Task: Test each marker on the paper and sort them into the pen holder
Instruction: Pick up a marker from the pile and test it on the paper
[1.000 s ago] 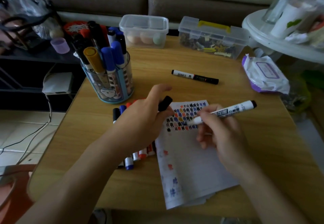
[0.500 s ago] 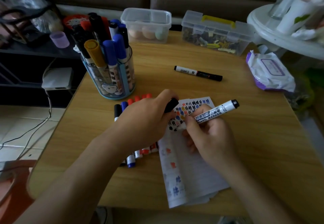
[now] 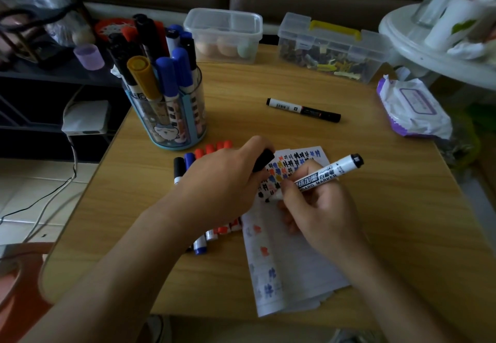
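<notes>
Now marker (image 3: 327, 173) pinched in right hand (image 3: 322, 214), tested on paper (image 3: 295, 262); cap (image 3: 264, 160) gripped in left hand (image 3: 222, 181); pen holder (image 3: 166, 117) part-filled, marker row (image 3: 209, 150) left to test.

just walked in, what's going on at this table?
A person is testing a marker. The right hand grips the marker with its tip down at the paper, among colour scribbles. The left hand holds its black cap. A row of markers lies beside the paper, partly under the left hand. The pen holder holds several. One black marker lies apart, further back.
</notes>
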